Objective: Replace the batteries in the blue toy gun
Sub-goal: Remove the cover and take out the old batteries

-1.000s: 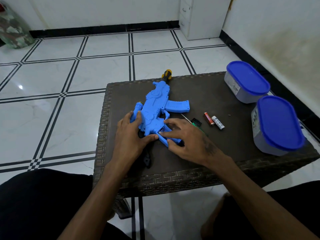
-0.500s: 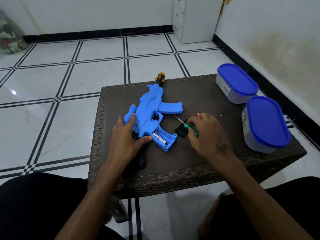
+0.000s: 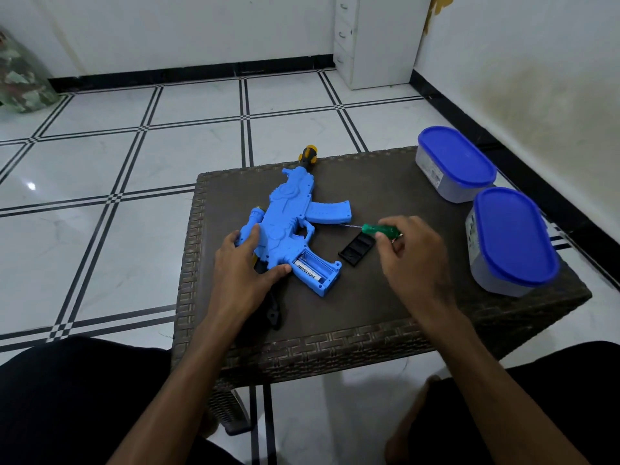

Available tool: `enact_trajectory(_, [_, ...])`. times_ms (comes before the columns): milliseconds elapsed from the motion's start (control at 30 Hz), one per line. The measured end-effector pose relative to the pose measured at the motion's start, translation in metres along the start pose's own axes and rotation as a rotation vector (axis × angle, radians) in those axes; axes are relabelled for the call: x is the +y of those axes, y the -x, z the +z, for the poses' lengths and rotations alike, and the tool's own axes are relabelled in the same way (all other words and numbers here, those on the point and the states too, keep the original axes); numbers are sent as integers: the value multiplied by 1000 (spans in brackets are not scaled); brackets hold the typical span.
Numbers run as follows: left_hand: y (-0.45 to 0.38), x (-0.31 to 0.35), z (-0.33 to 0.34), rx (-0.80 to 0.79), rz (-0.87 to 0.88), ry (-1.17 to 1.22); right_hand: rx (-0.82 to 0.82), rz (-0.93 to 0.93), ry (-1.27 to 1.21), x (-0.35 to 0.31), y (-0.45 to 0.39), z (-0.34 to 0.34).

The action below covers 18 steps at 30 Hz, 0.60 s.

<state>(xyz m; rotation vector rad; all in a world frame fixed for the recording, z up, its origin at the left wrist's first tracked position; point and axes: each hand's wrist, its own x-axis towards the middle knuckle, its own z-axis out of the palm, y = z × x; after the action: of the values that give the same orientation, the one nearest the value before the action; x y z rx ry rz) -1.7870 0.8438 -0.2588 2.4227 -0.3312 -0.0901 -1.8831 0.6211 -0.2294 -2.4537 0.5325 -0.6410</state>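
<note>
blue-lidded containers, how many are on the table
2: one blue-lidded container at the table's far right corner, the other nearer, along the right edge. None looks hidden.

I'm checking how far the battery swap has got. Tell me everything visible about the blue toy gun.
The blue toy gun is moulded blue plastic and lies flat on the dark woven table, its yellow and black muzzle past the far edge. A curved magazine juts toward the right. The grip's battery compartment is open, with one white labelled battery inside; its black cover lies apart, beside it. The left hand presses on the rear body, thumb by the compartment.
</note>
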Motion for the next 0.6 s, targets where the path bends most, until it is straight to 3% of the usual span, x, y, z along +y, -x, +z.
enact_trajectory(100, [2,1,-1,6,5,-5,105,51,-323,-8,0,1])
enact_trajectory(300, [7,6,-2,66,64,-41,10,69,-920,-28,0,9])
enact_trajectory(600, [5,0,1,41,64,-49,-56,110,-1037,-32,7,43])
